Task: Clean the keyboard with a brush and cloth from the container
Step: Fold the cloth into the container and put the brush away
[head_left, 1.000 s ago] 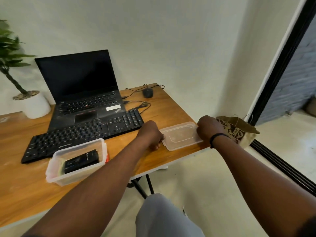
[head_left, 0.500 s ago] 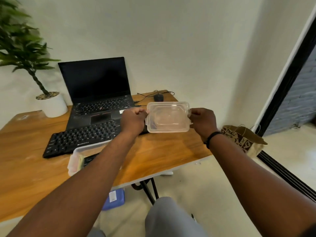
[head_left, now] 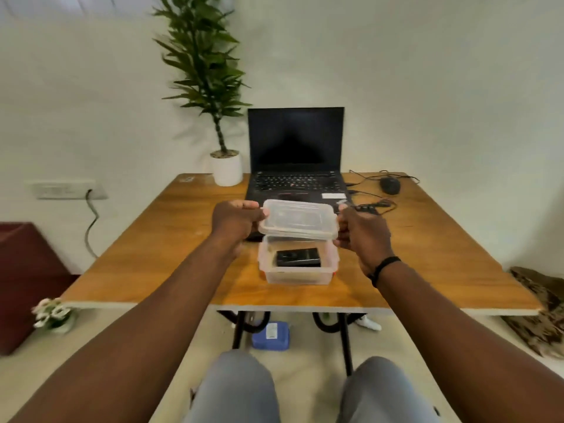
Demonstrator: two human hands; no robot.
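Note:
A clear plastic lid [head_left: 298, 220] hangs just above the open clear container [head_left: 297, 274] on the wooden table [head_left: 171, 239]. My left hand [head_left: 236, 222] grips the lid's left end and my right hand [head_left: 360, 236] grips its right end. Inside the container lies a flat black item [head_left: 298, 257]. The separate black keyboard is almost wholly hidden behind the lid and my hands. No brush or cloth shows plainly.
A black laptop [head_left: 296, 160] stands open behind the container, with a mouse [head_left: 390, 185] and cables to its right. A potted plant [head_left: 226, 169] sits at the back left. A blue pack [head_left: 271, 335] lies under the table, a patterned bag [head_left: 540, 312] at right.
Both hands lifted the lid from the table's right edge and carried it left to above the container. The view swung to face the table squarely.

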